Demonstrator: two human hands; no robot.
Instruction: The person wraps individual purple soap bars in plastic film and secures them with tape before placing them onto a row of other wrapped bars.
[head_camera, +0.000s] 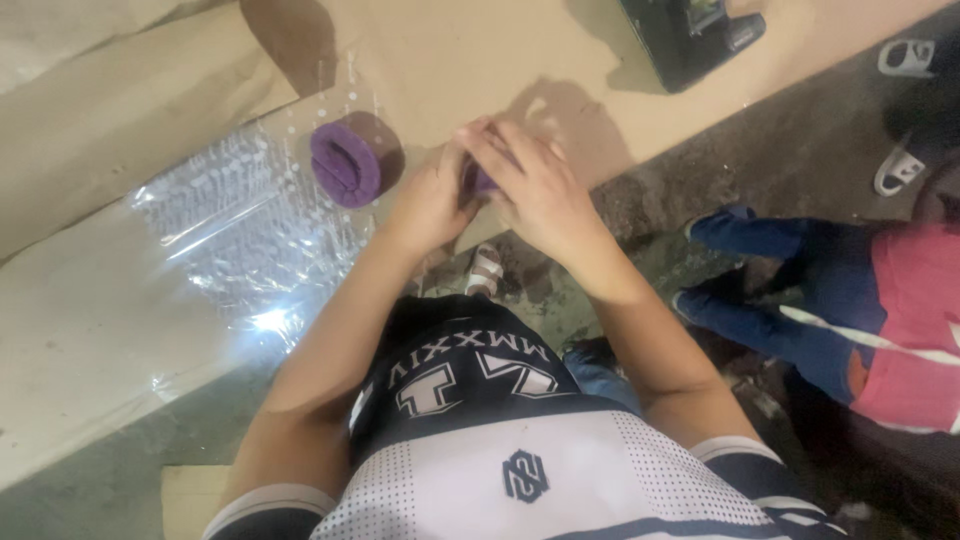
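My left hand (432, 200) and my right hand (530, 185) meet over the edge of a table covered in brown paper (450, 50). Both close around a small purple piece (481, 181), mostly hidden by my fingers. A purple cylinder-shaped roll (352, 158) lies on its side just left of my left hand, on a sheet of clear plastic film (240, 220).
A dark box-like object (690, 35) sits at the table's far edge. A person in a red top and blue trousers (850, 300) crouches on the floor at the right. White sandals (900, 110) lie on the dark floor. My sandalled foot (487, 270) shows below the table edge.
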